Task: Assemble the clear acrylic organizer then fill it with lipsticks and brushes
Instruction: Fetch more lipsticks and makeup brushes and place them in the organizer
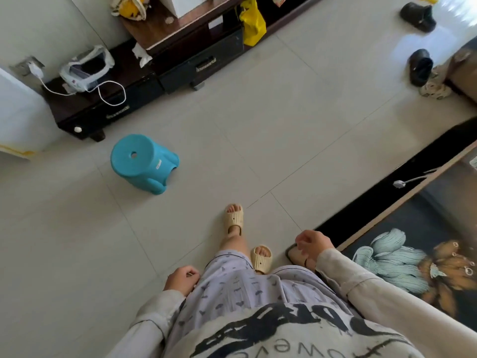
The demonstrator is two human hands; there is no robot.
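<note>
No acrylic organizer, lipstick or brush shows in the head view. I am standing on a tiled floor, looking down at my legs and my beige slippers (pixel 234 218). My left hand (pixel 180 279) hangs at my left hip, fingers curled in, holding nothing that I can see. My right hand (pixel 313 248) hangs by my right side with loosely curled fingers, next to the corner of a table (pixel 402 202) with a dark printed top; nothing is in it.
A teal plastic stool (pixel 142 162) stands on the floor ahead to the left. A dark low cabinet (pixel 144 81) with clutter and a charger cable runs along the far wall. Black shoes (pixel 419 65) lie at the far right. A white cable end (pixel 400 183) rests on the table edge.
</note>
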